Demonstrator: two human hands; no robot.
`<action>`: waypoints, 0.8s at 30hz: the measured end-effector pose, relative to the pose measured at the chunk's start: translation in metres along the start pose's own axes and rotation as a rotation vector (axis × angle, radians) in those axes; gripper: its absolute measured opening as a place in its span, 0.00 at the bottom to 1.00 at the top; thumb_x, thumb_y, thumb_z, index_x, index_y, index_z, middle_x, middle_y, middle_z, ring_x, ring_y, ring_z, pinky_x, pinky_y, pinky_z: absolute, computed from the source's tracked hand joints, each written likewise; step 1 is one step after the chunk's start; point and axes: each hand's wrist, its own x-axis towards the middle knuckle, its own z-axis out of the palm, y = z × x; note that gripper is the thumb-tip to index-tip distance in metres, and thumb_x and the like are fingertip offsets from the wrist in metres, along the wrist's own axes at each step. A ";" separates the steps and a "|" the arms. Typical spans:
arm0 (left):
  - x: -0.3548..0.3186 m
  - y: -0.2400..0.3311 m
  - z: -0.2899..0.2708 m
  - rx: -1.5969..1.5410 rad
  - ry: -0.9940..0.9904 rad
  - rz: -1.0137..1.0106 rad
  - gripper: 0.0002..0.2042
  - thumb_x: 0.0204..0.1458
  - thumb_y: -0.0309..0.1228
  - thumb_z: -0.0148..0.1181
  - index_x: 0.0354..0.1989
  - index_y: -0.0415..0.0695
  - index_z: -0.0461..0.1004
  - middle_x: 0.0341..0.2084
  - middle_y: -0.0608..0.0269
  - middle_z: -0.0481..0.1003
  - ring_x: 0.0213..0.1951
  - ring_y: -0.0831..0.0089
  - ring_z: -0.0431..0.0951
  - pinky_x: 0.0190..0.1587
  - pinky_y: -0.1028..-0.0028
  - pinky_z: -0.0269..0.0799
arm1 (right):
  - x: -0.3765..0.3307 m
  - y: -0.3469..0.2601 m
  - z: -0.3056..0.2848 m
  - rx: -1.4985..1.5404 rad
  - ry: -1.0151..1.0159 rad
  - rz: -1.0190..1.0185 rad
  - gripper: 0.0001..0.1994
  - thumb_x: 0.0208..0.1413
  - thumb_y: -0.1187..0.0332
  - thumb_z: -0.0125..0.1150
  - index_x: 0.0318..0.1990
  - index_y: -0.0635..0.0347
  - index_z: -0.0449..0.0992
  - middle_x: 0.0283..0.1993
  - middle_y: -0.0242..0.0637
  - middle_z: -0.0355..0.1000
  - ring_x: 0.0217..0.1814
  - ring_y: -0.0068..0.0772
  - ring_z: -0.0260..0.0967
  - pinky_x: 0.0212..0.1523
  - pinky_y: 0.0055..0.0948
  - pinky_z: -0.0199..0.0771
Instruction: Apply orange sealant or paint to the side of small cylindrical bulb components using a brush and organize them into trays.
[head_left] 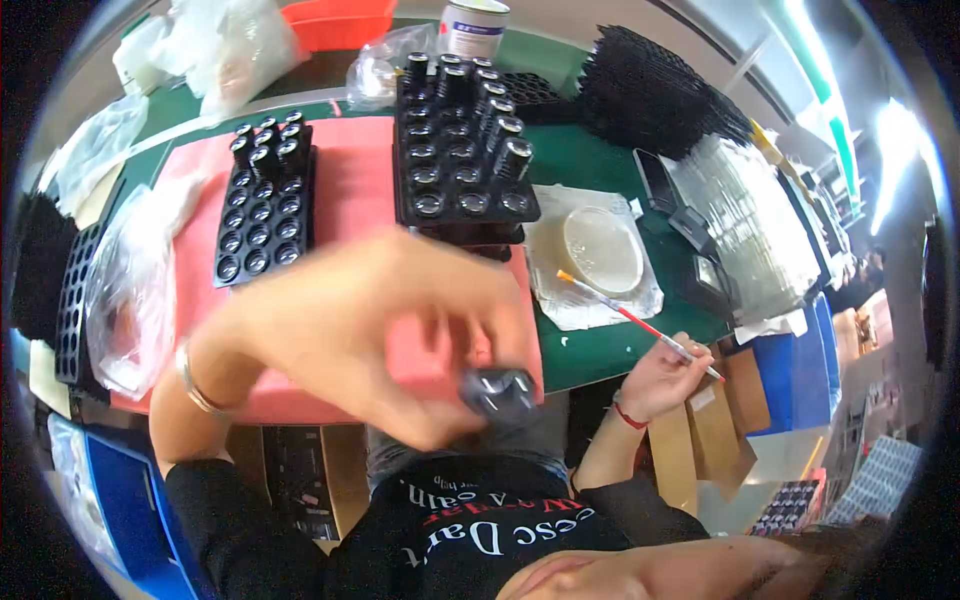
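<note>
My left hand, smeared by motion, is over the near edge of the pink mat. Its fingers pinch a short black cylinder with a shiny, glassy-looking end. Over at the right, my right hand is closed round the rear of a thin paintbrush with a red handle. The brush's orange tip points to the far left, beside a round translucent dish on a white sheet. Beyond my left hand, two black trays hold similar cylinders: a smaller tray and a larger one.
Stacked black trays stand at the far right, near clear plastic trays. A white can and a red bin are at the back. Plastic bags lie on the left. Blue bins flank the green table.
</note>
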 end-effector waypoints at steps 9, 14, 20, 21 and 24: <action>-0.121 -0.036 -0.121 0.694 0.796 -0.621 0.11 0.40 0.23 0.60 0.32 0.34 0.68 0.22 0.63 0.72 0.27 0.81 0.70 0.33 0.81 0.66 | -0.002 0.008 0.008 -0.095 0.088 -0.011 0.14 0.57 0.57 0.43 0.28 0.58 0.64 0.21 0.30 0.56 0.22 0.19 0.52 0.23 0.17 0.51; -0.141 -0.063 -0.134 0.743 0.752 -0.763 0.09 0.38 0.26 0.63 0.24 0.34 0.71 0.19 0.67 0.70 0.25 0.81 0.67 0.30 0.81 0.64 | -0.003 0.007 0.007 -0.176 0.083 -0.061 0.14 0.57 0.57 0.43 0.29 0.59 0.65 0.22 0.30 0.57 0.22 0.20 0.53 0.23 0.17 0.51; -0.143 -0.083 -0.137 0.639 0.801 -0.813 0.11 0.35 0.26 0.65 0.25 0.34 0.71 0.20 0.64 0.71 0.24 0.81 0.69 0.29 0.80 0.65 | -0.002 0.009 0.005 -0.234 0.079 -0.085 0.15 0.58 0.57 0.42 0.28 0.59 0.65 0.21 0.28 0.56 0.23 0.20 0.52 0.24 0.18 0.50; -0.140 -0.082 -0.135 0.689 0.803 -0.845 0.11 0.35 0.26 0.65 0.25 0.34 0.71 0.20 0.64 0.71 0.24 0.80 0.69 0.29 0.80 0.65 | -0.002 0.009 0.005 -0.237 0.081 -0.086 0.15 0.58 0.57 0.42 0.28 0.59 0.65 0.21 0.28 0.56 0.23 0.20 0.52 0.24 0.18 0.50; -0.139 -0.087 -0.134 0.750 0.806 -0.865 0.11 0.34 0.26 0.65 0.25 0.34 0.71 0.19 0.63 0.71 0.24 0.79 0.70 0.28 0.79 0.66 | -0.003 0.008 0.005 -0.236 0.069 -0.075 0.15 0.58 0.57 0.42 0.28 0.59 0.65 0.21 0.28 0.55 0.23 0.20 0.51 0.23 0.19 0.50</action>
